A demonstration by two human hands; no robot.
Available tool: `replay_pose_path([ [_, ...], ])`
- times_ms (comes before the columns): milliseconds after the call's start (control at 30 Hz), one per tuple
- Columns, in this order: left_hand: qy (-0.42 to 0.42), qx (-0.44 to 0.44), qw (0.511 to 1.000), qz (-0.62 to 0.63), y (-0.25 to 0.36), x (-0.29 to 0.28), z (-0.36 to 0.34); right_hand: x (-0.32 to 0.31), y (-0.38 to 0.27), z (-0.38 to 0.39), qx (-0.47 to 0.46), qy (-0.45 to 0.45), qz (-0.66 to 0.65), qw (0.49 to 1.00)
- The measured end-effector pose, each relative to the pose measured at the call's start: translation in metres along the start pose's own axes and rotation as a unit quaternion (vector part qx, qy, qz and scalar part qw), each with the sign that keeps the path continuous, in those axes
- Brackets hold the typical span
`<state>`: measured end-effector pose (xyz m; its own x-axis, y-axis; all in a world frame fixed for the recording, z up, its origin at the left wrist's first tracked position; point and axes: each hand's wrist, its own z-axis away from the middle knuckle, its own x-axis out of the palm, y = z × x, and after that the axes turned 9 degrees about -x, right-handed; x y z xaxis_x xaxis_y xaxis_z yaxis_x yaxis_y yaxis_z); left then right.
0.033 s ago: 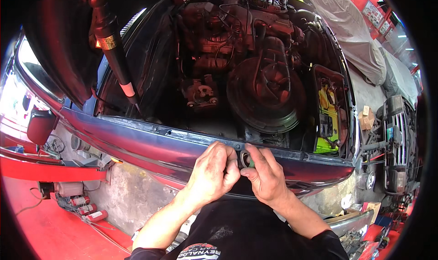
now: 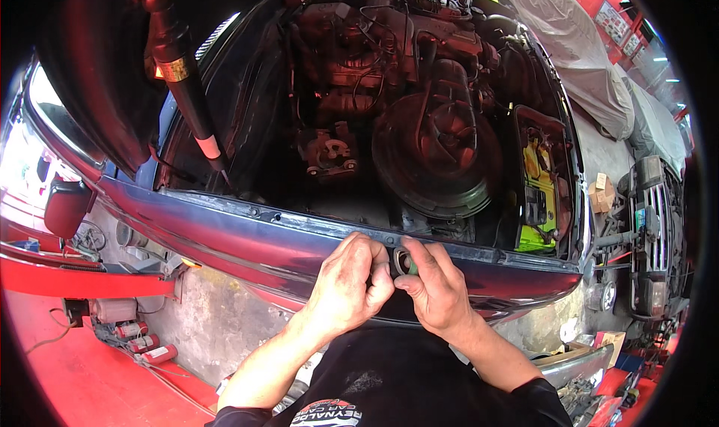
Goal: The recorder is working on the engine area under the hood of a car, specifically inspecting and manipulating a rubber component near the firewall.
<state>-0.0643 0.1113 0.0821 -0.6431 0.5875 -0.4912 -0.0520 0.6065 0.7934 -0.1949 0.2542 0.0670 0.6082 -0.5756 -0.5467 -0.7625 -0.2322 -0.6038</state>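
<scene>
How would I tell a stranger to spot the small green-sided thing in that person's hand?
Find the open engine bay, then the glossy dark panel along its near edge. By that panel, the right hand holds a small ring-like thing, close beside the closed left hand. Its green side sets it apart from the hands and dark panel around it.

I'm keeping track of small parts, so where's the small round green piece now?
In the head view, just right of centre, the small round green piece is in the right hand, beside the left hand, at the dark fender.
</scene>
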Motion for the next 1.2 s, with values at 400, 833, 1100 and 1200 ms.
replay_pose_path([
  [400, -0.055, -0.200, 0.938, 0.278, -0.008, 0.013, 0.011, 0.028, 0.005, 0.010, 0.263, 0.128, -0.275, 0.916],
  [833, -0.020, -0.097, 0.995, 0.004, -0.002, 0.002, -0.015, 0.002, 0.016, -0.036, 0.082, 0.087, -0.020, 0.993],
  [1100, -0.040, 0.042, 0.993, -0.106, 0.006, -0.035, -0.099, -0.005, 0.043, -0.106, -0.012, 0.082, 0.034, 0.996],
  [1200, -0.039, 0.023, 0.998, -0.042, -0.003, -0.038, -0.121, -0.005, 0.052, -0.121, -0.056, 0.099, 0.050, 0.992],
])
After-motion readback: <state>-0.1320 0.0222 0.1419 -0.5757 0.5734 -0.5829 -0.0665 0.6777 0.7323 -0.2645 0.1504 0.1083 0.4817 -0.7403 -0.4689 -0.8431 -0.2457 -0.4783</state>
